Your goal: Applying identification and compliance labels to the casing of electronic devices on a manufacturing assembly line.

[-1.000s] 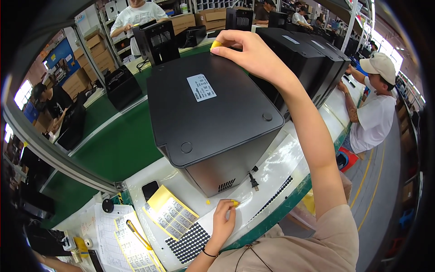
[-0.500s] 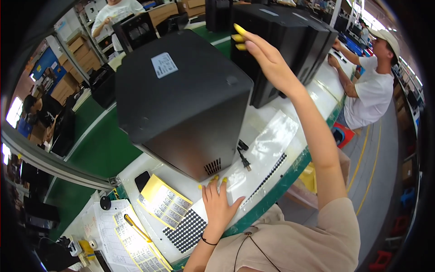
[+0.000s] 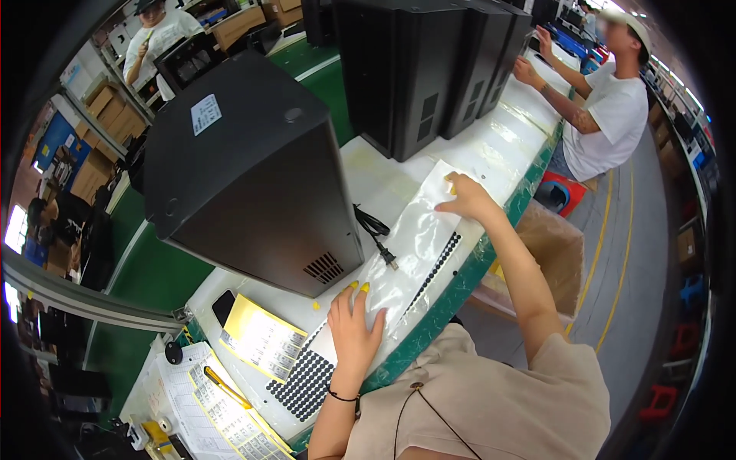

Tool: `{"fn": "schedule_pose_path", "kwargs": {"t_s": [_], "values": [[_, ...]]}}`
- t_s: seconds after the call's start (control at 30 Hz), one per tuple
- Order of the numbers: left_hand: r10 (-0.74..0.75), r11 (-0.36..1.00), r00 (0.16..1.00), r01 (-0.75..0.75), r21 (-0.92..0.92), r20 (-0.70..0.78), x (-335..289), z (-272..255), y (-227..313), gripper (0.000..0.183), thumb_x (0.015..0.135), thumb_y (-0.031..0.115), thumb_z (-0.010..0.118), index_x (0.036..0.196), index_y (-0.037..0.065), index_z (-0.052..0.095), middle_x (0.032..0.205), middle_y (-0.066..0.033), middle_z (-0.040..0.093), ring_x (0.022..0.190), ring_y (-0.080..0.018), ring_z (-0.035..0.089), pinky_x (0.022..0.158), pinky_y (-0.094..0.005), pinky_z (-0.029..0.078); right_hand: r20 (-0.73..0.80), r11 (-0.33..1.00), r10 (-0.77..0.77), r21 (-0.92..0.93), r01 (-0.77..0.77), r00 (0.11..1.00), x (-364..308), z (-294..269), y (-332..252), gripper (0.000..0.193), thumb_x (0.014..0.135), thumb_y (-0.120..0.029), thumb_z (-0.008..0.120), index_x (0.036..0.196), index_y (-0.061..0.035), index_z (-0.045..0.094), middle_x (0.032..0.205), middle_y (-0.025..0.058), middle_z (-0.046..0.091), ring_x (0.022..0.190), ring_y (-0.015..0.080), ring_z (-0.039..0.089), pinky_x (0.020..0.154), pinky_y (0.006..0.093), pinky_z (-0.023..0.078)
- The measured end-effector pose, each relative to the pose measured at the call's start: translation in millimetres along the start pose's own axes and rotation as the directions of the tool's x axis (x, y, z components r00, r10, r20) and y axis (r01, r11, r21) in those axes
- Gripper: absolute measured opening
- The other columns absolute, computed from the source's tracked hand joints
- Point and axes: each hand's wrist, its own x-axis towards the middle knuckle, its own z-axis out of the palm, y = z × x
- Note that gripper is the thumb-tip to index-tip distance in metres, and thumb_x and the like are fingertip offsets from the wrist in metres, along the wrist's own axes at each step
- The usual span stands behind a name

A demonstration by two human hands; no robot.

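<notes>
Above the worktop (image 3: 391, 172), right hand (image 3: 468, 198), lowered from the case (image 3: 253, 201), and left hand (image 3: 356, 337) hold fingers (image 3: 359, 307) apart.

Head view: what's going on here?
A person at a bench has both hands low over a white sheet with black dots. The right hand is at its far end; the left hand is spread near the lower edge of a large black case. Neither hand holds the case, which stands with its label facing up. A power cord lies beside it.
</notes>
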Motion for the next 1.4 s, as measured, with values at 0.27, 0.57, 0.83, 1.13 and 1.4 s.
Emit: {"fn": "schedule_pose_path", "kwargs": {"t_s": [0.27, 0.57, 0.83, 1.13, 1.4], "values": [[-0.062, 0.969, 0.998, 0.055, -0.239, -0.020, 5, -13, 7, 0.036, 0.076, -0.011, 0.058, 0.110, -0.002, 0.055, 0.108, -0.0172, 0.053, 0.088, -0.0324, 0.057, 0.077, -0.0356, 0.048, -0.192, 0.961, -0.234, -0.194, 0.196, 0.953, 6, 16, 20, 0.089, 0.064, -0.049, 0.079, 0.134, -0.0072, 0.043, 0.135, 0.0219, 0.044, 0.126, 0.0370, 0.041, 0.100, 0.0491, 0.038], [0.271, 0.858, 0.946, -0.152, -0.491, 0.180, 11, -51, 44, 0.032, 0.076, -0.013, 0.059, 0.105, 0.000, 0.056, 0.090, -0.0127, 0.054, 0.066, -0.0240, 0.053, 0.054, -0.0268, 0.041, -0.007, 0.958, 0.136, -0.253, -0.133, 0.991, -24, -11, -10, 0.109, 0.055, -0.055, 0.082, 0.141, -0.0072, 0.034, 0.138, 0.0193, 0.040, 0.122, 0.0378, 0.045, 0.100, 0.0463, 0.039], [0.423, 0.775, 0.867, -0.197, -0.601, 0.262, 40, -60, 65, 0.034, 0.082, -0.009, 0.058, 0.114, 0.001, 0.059, 0.100, -0.0142, 0.058, 0.086, -0.0267, 0.060, 0.072, -0.0307, 0.049, 0.063, 0.902, -0.003, 0.430, -0.024, 0.998, -62, -47, 85, 0.041, 0.078, -0.025, 0.075, 0.104, 0.0035, 0.060, 0.090, 0.0105, 0.064, 0.088, 0.0167, 0.059, 0.077, 0.0296, 0.047], [0.193, 0.974, 0.929, -0.221, 0.055, 0.315, 21, -14, -1, 0.040, 0.075, -0.012, 0.050, 0.115, -0.008, 0.053, 0.111, -0.0224, 0.056, 0.105, -0.0375, 0.051, 0.091, -0.0405, 0.044, -0.112, 0.262, 0.795, 0.950, -0.172, 0.596, -256, -64, 317, 0.040, 0.086, -0.035, 0.069, 0.118, -0.0147, 0.058, 0.088, -0.0041, 0.060, 0.066, 0.0051, 0.056, 0.048, 0.0194, 0.040], [0.185, 0.970, 0.954, -0.216, 0.115, 0.237, 28, 1, -5, 0.038, 0.068, -0.015, 0.048, 0.104, -0.006, 0.056, 0.105, -0.0179, 0.058, 0.098, -0.0371, 0.051, 0.087, -0.0419, 0.044, -0.100, 0.000, 0.945, 0.952, -0.306, -0.312, -430, 148, 432, 0.020, 0.083, -0.015, 0.062, 0.099, -0.0023, 0.060, 0.082, 0.0123, 0.061, 0.060, 0.0233, 0.060, 0.041, 0.0329, 0.050]]}}
